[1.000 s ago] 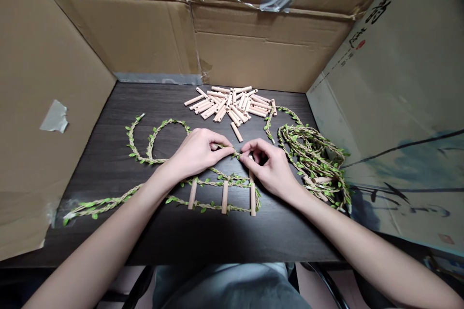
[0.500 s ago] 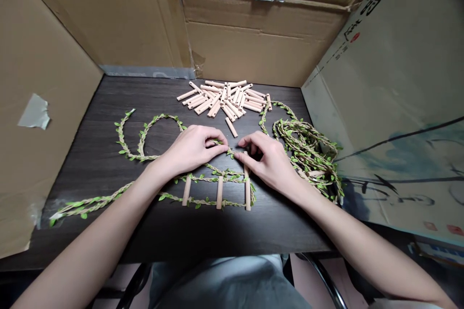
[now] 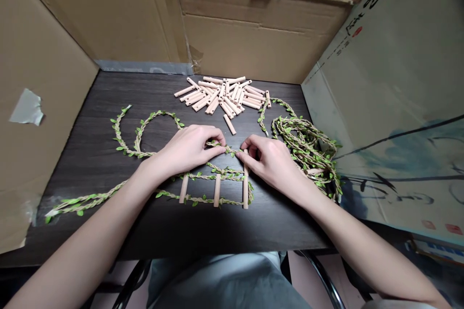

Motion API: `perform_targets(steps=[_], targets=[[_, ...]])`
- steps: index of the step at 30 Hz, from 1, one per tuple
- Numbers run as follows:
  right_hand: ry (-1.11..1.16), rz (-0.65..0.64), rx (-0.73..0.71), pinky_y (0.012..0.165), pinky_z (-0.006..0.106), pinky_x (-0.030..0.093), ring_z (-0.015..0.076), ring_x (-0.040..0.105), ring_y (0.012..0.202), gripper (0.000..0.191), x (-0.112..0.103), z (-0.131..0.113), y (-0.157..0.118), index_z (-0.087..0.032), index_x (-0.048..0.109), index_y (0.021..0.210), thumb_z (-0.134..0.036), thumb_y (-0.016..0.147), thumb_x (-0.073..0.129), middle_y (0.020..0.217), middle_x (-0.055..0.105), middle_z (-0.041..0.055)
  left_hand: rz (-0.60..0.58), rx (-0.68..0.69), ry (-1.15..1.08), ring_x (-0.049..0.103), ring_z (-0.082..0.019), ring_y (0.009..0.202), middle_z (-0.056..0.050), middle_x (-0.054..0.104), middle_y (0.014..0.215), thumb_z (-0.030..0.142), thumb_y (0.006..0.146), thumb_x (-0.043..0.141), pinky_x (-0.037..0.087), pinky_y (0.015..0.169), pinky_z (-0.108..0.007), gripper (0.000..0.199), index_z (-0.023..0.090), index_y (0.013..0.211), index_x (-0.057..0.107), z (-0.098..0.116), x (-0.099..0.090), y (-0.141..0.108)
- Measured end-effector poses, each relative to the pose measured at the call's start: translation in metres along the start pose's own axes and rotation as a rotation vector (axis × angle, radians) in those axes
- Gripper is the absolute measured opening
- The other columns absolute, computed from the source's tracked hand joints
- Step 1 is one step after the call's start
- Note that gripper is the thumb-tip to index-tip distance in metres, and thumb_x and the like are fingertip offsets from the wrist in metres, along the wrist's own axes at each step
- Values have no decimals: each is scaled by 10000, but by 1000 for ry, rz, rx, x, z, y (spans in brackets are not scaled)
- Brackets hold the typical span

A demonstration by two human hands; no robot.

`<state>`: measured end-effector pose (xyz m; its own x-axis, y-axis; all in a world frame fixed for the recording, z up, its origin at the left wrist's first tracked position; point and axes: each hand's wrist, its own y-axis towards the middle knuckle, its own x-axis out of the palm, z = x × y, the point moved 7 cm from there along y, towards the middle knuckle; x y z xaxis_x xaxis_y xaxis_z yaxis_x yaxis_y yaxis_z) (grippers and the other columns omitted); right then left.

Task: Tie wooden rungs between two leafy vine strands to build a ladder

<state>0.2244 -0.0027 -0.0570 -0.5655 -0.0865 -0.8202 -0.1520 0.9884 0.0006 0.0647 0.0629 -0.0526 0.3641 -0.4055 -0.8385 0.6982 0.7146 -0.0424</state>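
Note:
My left hand [image 3: 195,147] is closed, thumb and forefinger pinching a braided twine with green leaves [image 3: 232,151]. Just to the right, my right hand [image 3: 271,158] is closed too, its thumb and fingertips on the same twine, beside the upper end of a wooden dowel [image 3: 245,193]. A short stretch of twine spans the gap between both hands. Nearer the front edge, two more dowels, a middle one [image 3: 217,192] and a left one [image 3: 183,189], stand crosswise between two twine strands like ladder rungs. My left hand and forearm hide part of the twine.
Loose drilled dowels [image 3: 221,94] lie piled at the back, one single dowel [image 3: 229,124] in front. A heap of leafy twine [image 3: 308,147] fills the right side. Twine ends are taped [image 3: 52,212] at the left. Cardboard walls [image 3: 253,34] enclose the dark table [image 3: 224,234].
My right fingertips have closed in on the twine near the dowel. More twine now shows between my hands. The view has shifted slightly.

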Motion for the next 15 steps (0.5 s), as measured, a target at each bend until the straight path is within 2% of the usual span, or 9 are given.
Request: perform_targets(steps=[15], targets=[[7,-14,63,624,253,319,127,553,616,114,-1,1,-1,-199,682,930,-311,935,704,707,674,-25,-8,-2,-1,658,-197,841,5,762,965,423,944,635,390,737,-282,211,238,960,736,-1,0,0]])
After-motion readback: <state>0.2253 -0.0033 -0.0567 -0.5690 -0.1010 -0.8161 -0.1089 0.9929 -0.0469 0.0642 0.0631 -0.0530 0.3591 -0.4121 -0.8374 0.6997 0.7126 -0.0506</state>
